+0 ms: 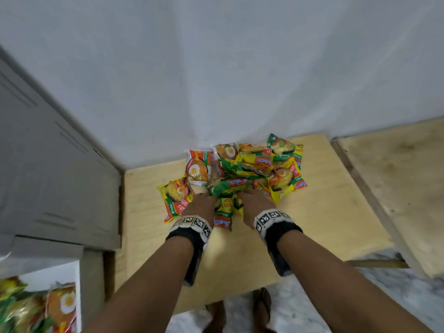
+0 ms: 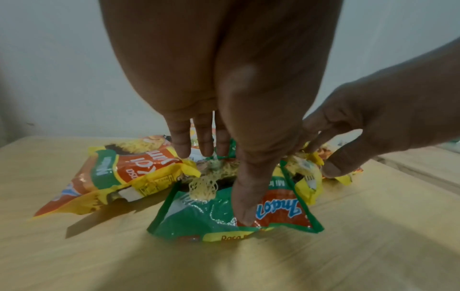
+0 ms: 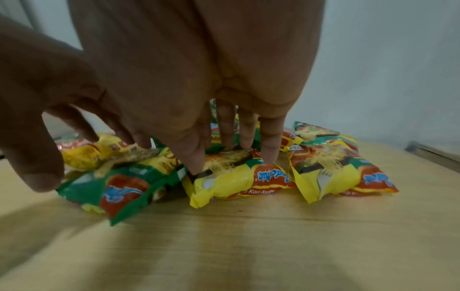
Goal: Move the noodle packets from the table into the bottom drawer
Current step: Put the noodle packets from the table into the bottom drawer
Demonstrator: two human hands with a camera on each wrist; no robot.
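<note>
A heap of noodle packets (image 1: 242,174) is still being left at the desk's (image 1: 324,212) far edge. It is being pressed by both spread hands, left hand (image 1: 200,204) and right hand (image 1: 254,203). Several packets are seemingly already being kept in the open bottom drawer (image 1: 74,272).

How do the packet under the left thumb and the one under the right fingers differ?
The green packet has a green border with a red logo patch; the yellow packet is mostly yellow with a red logo patch. The left hand touches the green packet with its thumb, other fingers reaching further into the pile; the right hand sets thumb and fingertips on the yellow packet. Both lie on the wooden table at the pile's near edge, unlifted.
</note>
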